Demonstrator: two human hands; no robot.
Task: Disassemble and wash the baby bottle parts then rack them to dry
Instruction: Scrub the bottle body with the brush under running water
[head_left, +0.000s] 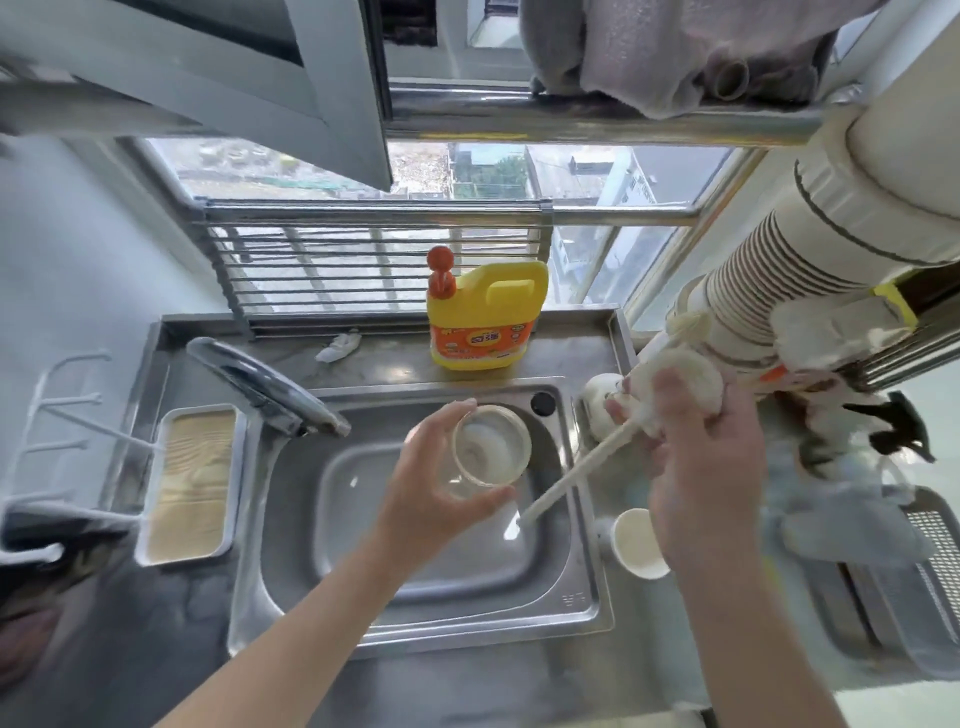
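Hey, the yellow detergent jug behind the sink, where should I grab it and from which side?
Take the yellow detergent jug by its moulded handle at the upper right, coming from above over the sink. It stands upright with the handle opening facing you and the orange pump on the left.

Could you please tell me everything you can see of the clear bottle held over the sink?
The bottle is clear, wide-mouthed and looks like glass or plastic. Its cap and teat are off. It tilts with its open mouth toward the camera, above the steel sink, just right of the tap. Only the left hand touches it, fingers wrapped round its body.
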